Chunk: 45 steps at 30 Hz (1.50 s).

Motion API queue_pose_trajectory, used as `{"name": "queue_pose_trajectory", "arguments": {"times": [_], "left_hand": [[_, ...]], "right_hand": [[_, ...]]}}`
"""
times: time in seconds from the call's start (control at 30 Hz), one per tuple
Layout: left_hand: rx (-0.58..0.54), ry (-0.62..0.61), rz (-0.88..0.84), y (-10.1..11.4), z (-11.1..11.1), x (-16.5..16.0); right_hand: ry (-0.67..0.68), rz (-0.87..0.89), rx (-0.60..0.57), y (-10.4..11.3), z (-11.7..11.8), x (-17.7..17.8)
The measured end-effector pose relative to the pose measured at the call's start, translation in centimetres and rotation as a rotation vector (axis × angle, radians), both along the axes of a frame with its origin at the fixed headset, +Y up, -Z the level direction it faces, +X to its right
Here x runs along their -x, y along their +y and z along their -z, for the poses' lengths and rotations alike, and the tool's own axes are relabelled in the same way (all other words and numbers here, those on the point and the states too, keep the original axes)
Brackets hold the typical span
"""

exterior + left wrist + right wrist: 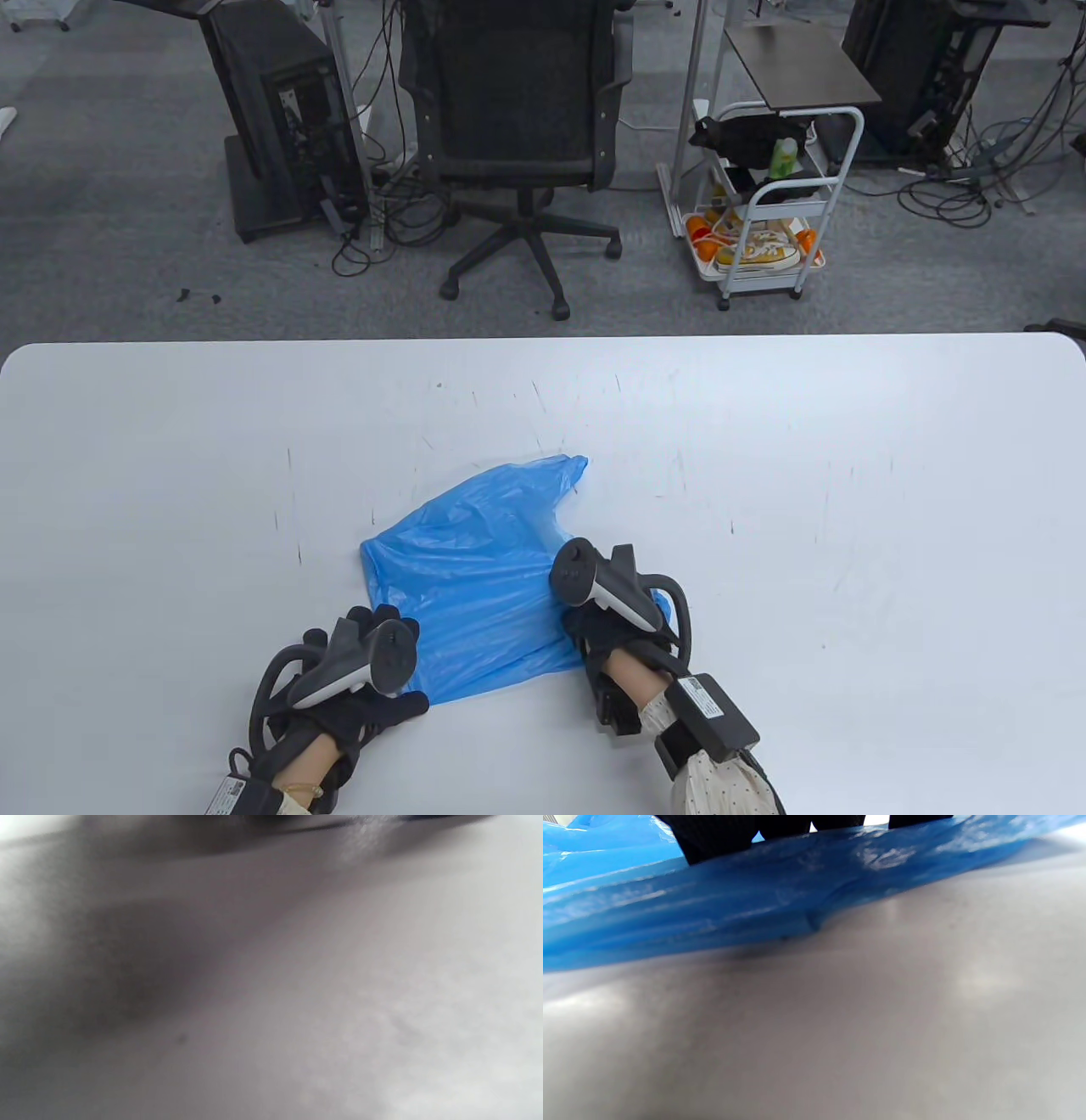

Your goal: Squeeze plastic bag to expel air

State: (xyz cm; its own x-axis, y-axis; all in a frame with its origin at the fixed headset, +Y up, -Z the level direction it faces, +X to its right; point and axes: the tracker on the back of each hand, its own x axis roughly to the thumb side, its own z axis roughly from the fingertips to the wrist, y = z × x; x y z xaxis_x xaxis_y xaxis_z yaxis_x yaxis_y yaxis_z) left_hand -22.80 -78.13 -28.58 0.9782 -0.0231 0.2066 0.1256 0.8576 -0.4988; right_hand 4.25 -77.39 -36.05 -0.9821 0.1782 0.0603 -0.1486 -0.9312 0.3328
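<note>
In the table view, the left hand sits low and left of centre, lying flat on the white bench with its gloved fingers spread out, holding nothing; its fingertips reach the lower left edge of the blue plastic bag. The left wrist view is only a blurred stretch of grey-white bench surface, with a dark band along its top edge that cannot be made out.

The bag lies crumpled and mostly flattened in the lower middle of the table view, one narrow end pointing up and right.

To its right, the right hand presses down on the bag's lower right part, palm down; the tracker on its back hides the fingers in that view. In the right wrist view, dark gloved fingers come in at the top edge and rest on top of the blue film, which lies against the bench along the upper half of the frame.
</note>
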Motion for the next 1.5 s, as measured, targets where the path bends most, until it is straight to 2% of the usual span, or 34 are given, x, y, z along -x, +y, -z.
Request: {"name": "queue_pose_trajectory", "arguments": {"times": [0.13, 0.33, 0.43, 0.6, 0.67, 0.8, 0.87, 1.0, 1.2, 1.5], "left_hand": [[-0.018, 0.006, -0.024, 1.0, 0.1, 0.6], [-0.18, 0.179, -0.135, 3.9, 0.8, 3.8], [-0.206, 0.161, -0.129, 4.2, 1.4, 3.7], [-0.1, 0.096, -0.091, 2.4, 3.9, 2.0], [-0.061, 0.097, -0.092, 1.9, 4.9, 1.7], [0.054, 0.101, -0.017, 0.5, 6.3, 1.6], [0.084, 0.098, 0.014, -0.1, 6.5, 1.7], [0.101, 0.109, 0.0, -0.3, 6.6, 2.0], [0.108, 0.103, 0.002, -0.2, 6.6, 2.1], [0.09, 0.095, 0.042, -0.2, 6.4, 1.9]], "right_hand": [[0.001, -0.002, -0.001, 0.0, 0.0, 0.0], [0.008, -0.002, 0.006, 0.0, -0.1, -0.1], [0.015, -0.006, 0.008, 0.1, 0.0, -0.1], [0.048, -0.031, 0.009, 1.0, 0.2, 0.6], [0.079, -0.018, -0.031, 2.1, 0.0, 1.7], [0.187, 0.012, -0.081, 4.8, -0.1, 5.4], [0.229, 0.054, -0.077, 5.3, 0.1, 7.5], [0.301, 0.103, -0.001, 3.9, 1.1, 12.4], [0.295, 0.098, 0.103, 1.0, 1.9, 15.6], [0.275, 0.022, 0.093, 0.4, 2.3, 15.0]]}}
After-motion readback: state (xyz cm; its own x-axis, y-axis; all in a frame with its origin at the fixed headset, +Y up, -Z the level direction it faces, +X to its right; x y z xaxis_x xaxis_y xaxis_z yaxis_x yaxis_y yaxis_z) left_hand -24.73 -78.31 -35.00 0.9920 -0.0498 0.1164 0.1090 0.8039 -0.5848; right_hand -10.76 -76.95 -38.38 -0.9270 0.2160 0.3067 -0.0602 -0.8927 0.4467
